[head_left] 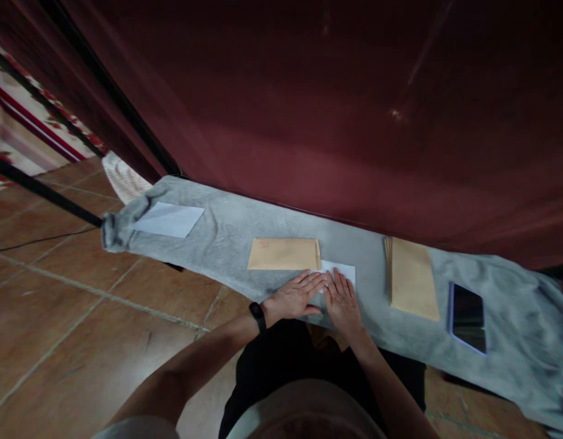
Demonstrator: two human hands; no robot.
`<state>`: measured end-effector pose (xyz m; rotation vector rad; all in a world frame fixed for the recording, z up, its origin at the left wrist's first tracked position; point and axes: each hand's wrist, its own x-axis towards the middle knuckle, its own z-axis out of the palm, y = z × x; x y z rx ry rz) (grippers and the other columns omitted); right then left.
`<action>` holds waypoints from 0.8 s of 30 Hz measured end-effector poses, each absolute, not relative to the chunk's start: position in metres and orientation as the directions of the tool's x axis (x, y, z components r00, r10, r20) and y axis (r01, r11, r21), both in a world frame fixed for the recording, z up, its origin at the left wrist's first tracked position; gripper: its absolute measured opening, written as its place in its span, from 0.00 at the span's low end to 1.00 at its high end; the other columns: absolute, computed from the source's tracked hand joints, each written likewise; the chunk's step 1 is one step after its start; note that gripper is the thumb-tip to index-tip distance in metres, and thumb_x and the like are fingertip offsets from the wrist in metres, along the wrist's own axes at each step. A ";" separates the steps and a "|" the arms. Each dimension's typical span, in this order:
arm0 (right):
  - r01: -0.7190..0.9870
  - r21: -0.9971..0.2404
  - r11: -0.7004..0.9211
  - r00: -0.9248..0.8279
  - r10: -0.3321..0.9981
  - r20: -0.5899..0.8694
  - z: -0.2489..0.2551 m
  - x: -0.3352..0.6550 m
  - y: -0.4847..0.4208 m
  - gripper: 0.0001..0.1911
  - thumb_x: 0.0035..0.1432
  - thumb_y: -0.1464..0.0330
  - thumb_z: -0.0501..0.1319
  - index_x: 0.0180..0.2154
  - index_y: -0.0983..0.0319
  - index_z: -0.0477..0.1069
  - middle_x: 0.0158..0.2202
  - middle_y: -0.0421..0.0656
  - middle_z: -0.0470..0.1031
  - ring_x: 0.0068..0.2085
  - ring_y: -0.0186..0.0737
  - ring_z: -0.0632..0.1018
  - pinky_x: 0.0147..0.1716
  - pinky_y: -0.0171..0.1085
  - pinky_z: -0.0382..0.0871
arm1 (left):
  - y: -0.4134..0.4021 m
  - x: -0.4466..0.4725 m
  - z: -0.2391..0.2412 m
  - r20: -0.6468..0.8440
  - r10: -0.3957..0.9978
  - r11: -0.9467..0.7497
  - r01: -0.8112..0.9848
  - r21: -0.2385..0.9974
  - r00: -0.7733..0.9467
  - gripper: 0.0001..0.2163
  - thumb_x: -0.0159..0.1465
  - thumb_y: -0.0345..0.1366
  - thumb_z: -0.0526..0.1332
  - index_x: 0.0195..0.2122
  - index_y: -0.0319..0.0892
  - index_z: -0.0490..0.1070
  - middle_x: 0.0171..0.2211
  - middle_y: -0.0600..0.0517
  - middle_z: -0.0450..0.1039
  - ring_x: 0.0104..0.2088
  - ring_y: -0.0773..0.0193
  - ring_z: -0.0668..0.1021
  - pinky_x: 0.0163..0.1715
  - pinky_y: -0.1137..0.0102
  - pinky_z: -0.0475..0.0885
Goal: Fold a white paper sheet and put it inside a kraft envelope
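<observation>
Both hands press down on a white sheet of paper (349, 271) near the front edge of the cloth-covered surface. My left hand (296, 296), with a black band on its wrist, lies flat with fingers stretched to the right. Beside it my right hand (341, 300) rests flat, fingers pointing away from me, close to the left fingertips. Much of the paper is hidden under the hands. Just beyond them lies a tan envelope (283, 253) with a faint reddish mark at its upper left; its right end meets the paper's left part.
A stack of tan envelopes (413, 277) lies to the right, with a phone (468, 318) past it. More white paper (170, 219) is at the left end of the grey cloth (230, 222). A dark red panel (308, 122) rises behind; a tiled floor (80, 317) shows below.
</observation>
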<state>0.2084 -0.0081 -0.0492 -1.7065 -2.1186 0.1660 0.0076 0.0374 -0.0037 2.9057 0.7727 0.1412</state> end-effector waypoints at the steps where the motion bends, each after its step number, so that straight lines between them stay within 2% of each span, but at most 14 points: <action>1: 0.906 -0.348 0.241 -0.163 0.957 0.240 -0.050 0.211 -0.008 0.27 0.70 0.67 0.47 0.68 0.64 0.57 0.71 0.52 0.52 0.70 0.55 0.57 0.67 0.58 0.50 | 0.035 0.008 -0.007 0.057 0.511 -0.854 0.499 0.149 0.858 0.36 0.70 0.57 0.50 0.70 0.35 0.47 0.71 0.38 0.48 0.72 0.56 0.48 0.70 0.58 0.41; 6: 0.894 -0.403 0.196 -0.096 0.962 0.256 -0.054 0.228 -0.008 0.29 0.69 0.65 0.47 0.69 0.64 0.55 0.71 0.52 0.52 0.70 0.56 0.57 0.66 0.60 0.50 | 0.034 0.005 -0.014 0.058 0.528 -0.845 0.517 0.137 0.847 0.37 0.70 0.58 0.49 0.71 0.36 0.46 0.71 0.39 0.47 0.72 0.55 0.48 0.70 0.58 0.44; 14: 0.868 -0.487 0.093 0.043 0.965 0.260 -0.061 0.255 -0.013 0.31 0.69 0.61 0.46 0.68 0.68 0.56 0.71 0.53 0.54 0.70 0.57 0.57 0.67 0.59 0.47 | 0.029 0.001 -0.021 0.078 0.545 -0.836 0.534 0.130 0.835 0.38 0.70 0.58 0.49 0.70 0.33 0.47 0.71 0.35 0.47 0.72 0.53 0.48 0.70 0.58 0.46; 20: 0.862 -0.507 0.029 0.135 0.949 0.285 -0.057 0.258 -0.015 0.30 0.69 0.62 0.46 0.68 0.67 0.57 0.70 0.53 0.55 0.70 0.56 0.57 0.67 0.57 0.48 | 0.024 -0.011 -0.020 0.068 0.598 -0.800 0.590 0.109 0.798 0.37 0.71 0.57 0.48 0.70 0.33 0.47 0.71 0.35 0.48 0.72 0.52 0.50 0.69 0.58 0.48; 22: 0.867 -0.496 0.049 0.110 0.952 0.286 -0.052 0.248 -0.011 0.30 0.70 0.63 0.45 0.68 0.68 0.56 0.70 0.53 0.54 0.70 0.54 0.57 0.67 0.56 0.49 | 0.023 -0.011 -0.020 0.069 0.609 -0.792 0.602 0.104 0.790 0.36 0.71 0.56 0.48 0.71 0.33 0.46 0.71 0.35 0.49 0.71 0.52 0.51 0.69 0.57 0.49; 24: 0.879 -0.463 0.117 0.014 0.963 0.270 -0.048 0.232 -0.005 0.29 0.70 0.63 0.45 0.68 0.67 0.56 0.71 0.52 0.54 0.70 0.52 0.57 0.68 0.54 0.50 | 0.021 -0.008 -0.022 0.083 0.621 -0.783 0.613 0.104 0.779 0.36 0.72 0.55 0.47 0.71 0.34 0.46 0.70 0.34 0.51 0.71 0.51 0.53 0.69 0.55 0.51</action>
